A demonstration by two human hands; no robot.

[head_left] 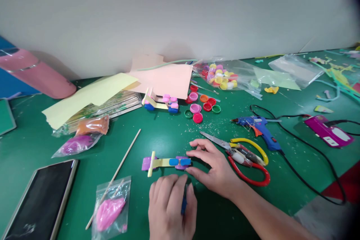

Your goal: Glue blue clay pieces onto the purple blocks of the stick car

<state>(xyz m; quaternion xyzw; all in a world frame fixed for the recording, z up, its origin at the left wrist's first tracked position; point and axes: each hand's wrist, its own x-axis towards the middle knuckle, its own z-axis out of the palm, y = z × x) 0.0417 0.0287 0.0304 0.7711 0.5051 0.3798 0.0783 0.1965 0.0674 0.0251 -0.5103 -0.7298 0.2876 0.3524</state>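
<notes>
A small toy vehicle (161, 162) lies on the green table, with a pale yellow body and crossbar, purple ends and two blue pieces on top. My right hand (215, 167) is at its right end, thumb and fingers apart on either side of that end; whether they touch it I cannot tell. Just below the vehicle my left hand (170, 208) is curled, back up, around a blue piece (183, 204) that shows between thumb and fingers. Most of that piece is hidden. Farther back stands a similar toy vehicle (161, 104) with blue wheels and pink pieces.
Scissors (242, 157) and a blue glue gun (257, 127) with a black cord lie right. Bottle caps (197, 117) lie behind. Left are a wooden stick (120, 165), bagged pink clay (109, 213), a phone (39, 202) and a pink bottle (42, 75).
</notes>
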